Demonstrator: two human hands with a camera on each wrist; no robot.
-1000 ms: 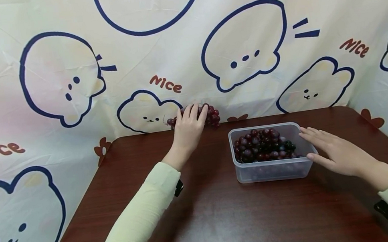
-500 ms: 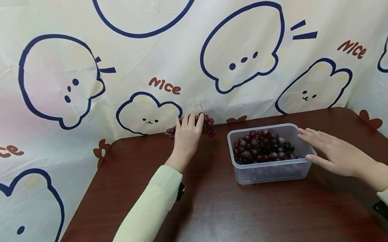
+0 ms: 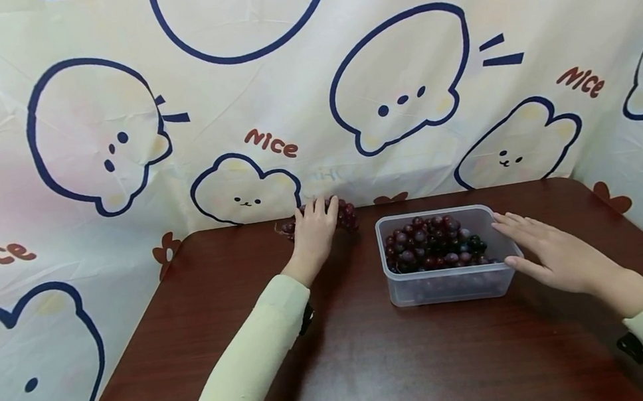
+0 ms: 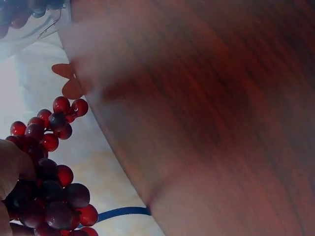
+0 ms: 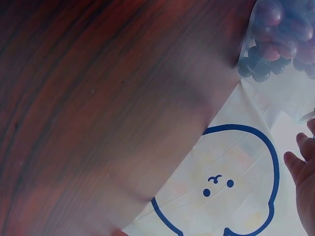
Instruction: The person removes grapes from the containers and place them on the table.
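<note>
At the back edge of the table, my left hand (image 3: pixel 314 231) grips a bunch of dark red grapes (image 3: pixel 347 215) from above. The left wrist view shows this bunch of grapes (image 4: pixel 54 196) with fingers (image 4: pixel 12 167) curled over part of it. A clear plastic container (image 3: pixel 449 286) stands on the right half of the table, holding more red and dark grapes (image 3: pixel 431 240). My right hand (image 3: pixel 563 258) lies along the container's right end, its fingers straight and the fingertips at the rim. In the right wrist view the right hand (image 5: pixel 307 172) is only partly visible.
The dark brown wooden table (image 3: pixel 437 360) ends at a patterned cloth backdrop (image 3: pixel 261 101) just behind the held grapes. More cloth hangs at both sides. The container stands to the right of the left hand, with bare tabletop in front of both.
My left hand has lowered the bunch of grapes from in front of the backdrop to the table's back edge. My right hand stays by the container.
</note>
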